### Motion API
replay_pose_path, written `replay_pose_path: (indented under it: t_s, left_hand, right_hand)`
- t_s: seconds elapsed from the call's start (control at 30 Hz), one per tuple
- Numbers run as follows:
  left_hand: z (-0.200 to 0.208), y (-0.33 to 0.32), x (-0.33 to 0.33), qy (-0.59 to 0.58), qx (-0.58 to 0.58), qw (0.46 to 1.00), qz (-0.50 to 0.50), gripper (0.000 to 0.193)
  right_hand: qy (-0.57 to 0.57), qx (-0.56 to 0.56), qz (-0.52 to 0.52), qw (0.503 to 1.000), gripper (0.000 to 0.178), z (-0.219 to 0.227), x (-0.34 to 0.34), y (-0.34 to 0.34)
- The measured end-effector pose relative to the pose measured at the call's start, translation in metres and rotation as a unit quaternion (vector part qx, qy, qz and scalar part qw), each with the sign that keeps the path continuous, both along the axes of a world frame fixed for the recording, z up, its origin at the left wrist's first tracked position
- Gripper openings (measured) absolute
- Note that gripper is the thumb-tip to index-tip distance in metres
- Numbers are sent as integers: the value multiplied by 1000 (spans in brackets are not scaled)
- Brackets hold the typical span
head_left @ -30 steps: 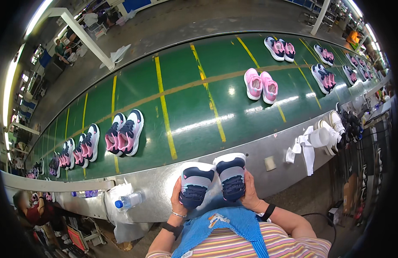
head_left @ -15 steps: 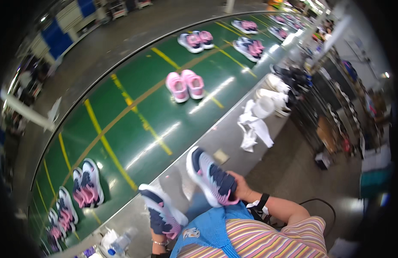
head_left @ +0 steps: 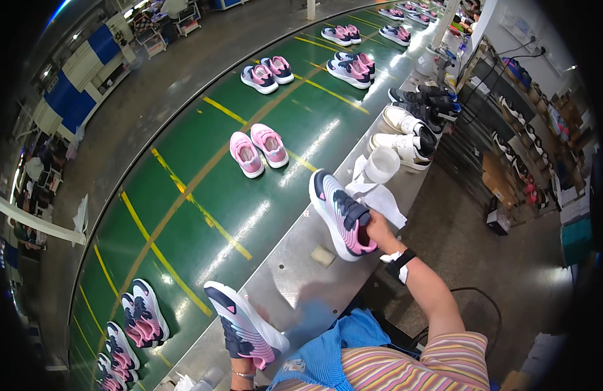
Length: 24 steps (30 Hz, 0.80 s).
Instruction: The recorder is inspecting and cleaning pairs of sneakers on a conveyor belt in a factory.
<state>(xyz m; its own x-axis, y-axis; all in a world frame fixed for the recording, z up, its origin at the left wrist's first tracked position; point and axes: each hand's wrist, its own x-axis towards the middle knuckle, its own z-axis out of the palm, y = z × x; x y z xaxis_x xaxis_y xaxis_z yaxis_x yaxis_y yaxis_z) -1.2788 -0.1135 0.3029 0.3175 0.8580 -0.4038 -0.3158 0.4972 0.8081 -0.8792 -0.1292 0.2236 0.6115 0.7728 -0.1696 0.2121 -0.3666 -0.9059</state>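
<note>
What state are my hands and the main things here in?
Left hand: holding a tilted navy-white-pink sneaker.
Right hand: holding another tilted navy-white-pink sneaker.
Pink-and-white sneakers: paired upright on green conveyor belt.
Beige rectangular block: lying on grey metal ledge.

Right forearm (head_left: 433, 296) angled up and left from the frame's lower right, the right hand (head_left: 381, 233) grips right of center; the left hand (head_left: 239, 366), mostly hidden, is near the bottom edge.
</note>
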Motion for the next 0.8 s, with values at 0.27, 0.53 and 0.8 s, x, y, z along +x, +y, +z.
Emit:
replay_pose_path:
  t_s: [0.27,0.53,0.8]
  left_hand:
    - [8,-11,3,-38,-41,998,-42,46]
    - [-62,-20,-48,77,17,979,-190,42]
    - [-99,4,-35,-169,-205,964,2,37]
  right_hand:
    - [-61,-9,22,998,25,16,70,21]
    - [-23,79,108,991,38,32,-62,-26]
    - [609,9,83,789,29,59,-151,-25]
